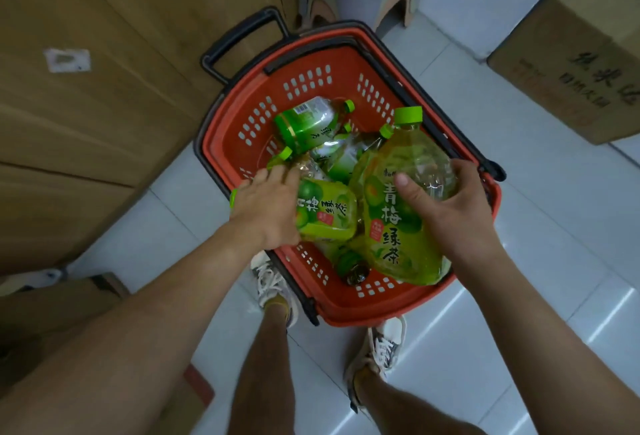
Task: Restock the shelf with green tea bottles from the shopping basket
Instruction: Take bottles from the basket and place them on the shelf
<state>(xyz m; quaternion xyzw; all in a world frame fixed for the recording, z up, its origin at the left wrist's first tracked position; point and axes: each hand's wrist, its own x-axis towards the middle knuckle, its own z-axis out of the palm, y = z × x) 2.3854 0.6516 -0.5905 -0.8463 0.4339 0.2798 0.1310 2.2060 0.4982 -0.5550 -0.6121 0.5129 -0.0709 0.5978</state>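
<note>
Over the basket (322, 64), the pickup is in hand: the right hand (450, 213) wraps a big bottle (391, 199) held above the rest; the left hand (266, 206) grips a small bottle (329, 213) lying inside. Next, likely, lift both toward the unseen shelf.

From a head-worn camera, looking steeply down.

The wide lens sits above the person's own arms and faces the tiled floor (519, 192). It is close over a red basket (343, 88) held mid-frame. The person's shoes (381, 348) show at the lower edge, and cardboard boxes (104, 140) bend away along the left side.
</note>
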